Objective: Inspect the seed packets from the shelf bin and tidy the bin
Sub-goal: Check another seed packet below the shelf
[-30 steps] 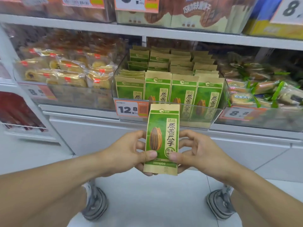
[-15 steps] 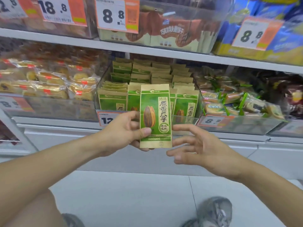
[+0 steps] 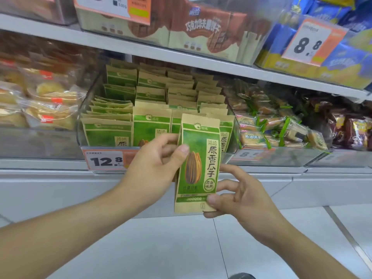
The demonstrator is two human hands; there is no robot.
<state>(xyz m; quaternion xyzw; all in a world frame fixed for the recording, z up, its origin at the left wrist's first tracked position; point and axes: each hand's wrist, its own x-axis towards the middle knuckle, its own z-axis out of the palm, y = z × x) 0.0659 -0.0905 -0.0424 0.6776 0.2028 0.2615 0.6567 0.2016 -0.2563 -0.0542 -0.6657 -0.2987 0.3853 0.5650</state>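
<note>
Head view. We held one seed packet (image 3: 198, 164) in front of the clear shelf bin (image 3: 84, 117), just below its front rim and overlapping the front row. Our left hand (image 3: 155, 168) pinched the packet's left edge about midway up, thumb on the printed face and fingers behind. Our right hand (image 3: 239, 198) pinched the lower right corner, thumb on the face, the other fingers loosely spread behind. Both hands were closed on the packet.

The packet stood upright with its long axis vertical, leaning very slightly at the top to the right. Its kraft top seal pointed up toward the shelf board (image 3: 141, 51), and its printed face was turned toward us, text readable.

Progress, as we judged it: inspection was under way on this one packet. The stocked packets (image 3: 151, 125) stood in rows inside the bin; the left-hand column (image 3: 110, 111) leaned back and looked looser than the others, so tidying seemed not yet done. Returning this packet remained. An orange price tag (image 3: 106, 160) hung on the bin front.
</note>
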